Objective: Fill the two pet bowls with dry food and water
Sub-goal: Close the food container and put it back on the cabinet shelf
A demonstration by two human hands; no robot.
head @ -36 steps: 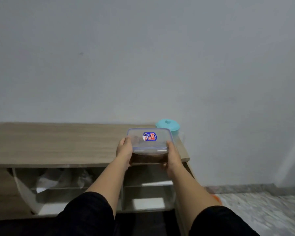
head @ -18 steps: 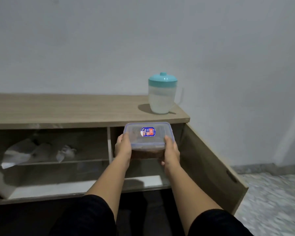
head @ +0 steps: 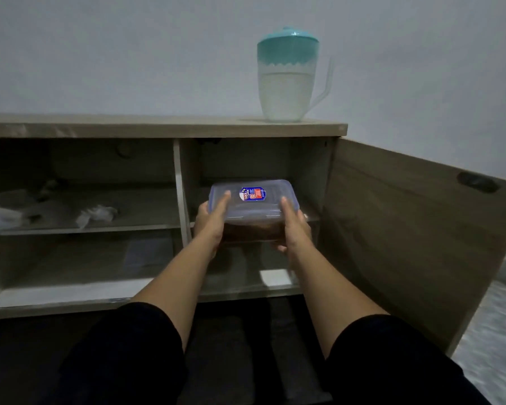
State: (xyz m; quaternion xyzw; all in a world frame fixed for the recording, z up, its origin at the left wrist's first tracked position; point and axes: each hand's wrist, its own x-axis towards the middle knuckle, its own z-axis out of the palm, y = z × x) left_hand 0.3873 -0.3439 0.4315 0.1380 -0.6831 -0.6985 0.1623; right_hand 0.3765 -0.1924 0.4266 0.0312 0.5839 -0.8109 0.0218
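In front of the open right-hand compartment of a low cabinet, the thumbs lie flat on the lid of a plastic container [head: 253, 204] while the remaining fingers curl out of sight beneath its base. The left hand [head: 210, 222] clasps the container's left end and the right hand [head: 295, 226] its right end, so the box is clamped between both palms at the height of the middle shelf [head: 310, 216]. The container is rectangular with rounded corners, its lid translucent and bluish with hinged locking flaps along the edges. A small sticker [head: 252, 194] in blue, red and white sits in the middle of the lid; its print is too small to read for sure. Through the clear wall below the lid shows a brown mass, dry food by the look of it. Bare forearms run back to dark sleeves [head: 146, 346].

The cabinet [head: 158, 130] is of pale wood-grain laminate with a matt, flat top; its right door [head: 406, 229] stands swung open and bears a dark oval recessed grip. On the top, at the right end, stands a translucent plastic pitcher [head: 287, 92] with a teal domed lid and a slim handle, roughly two-thirds full of clear liquid. In the left compartment, crumpled pale plastic or paper [head: 97, 214] lies on the shelf.
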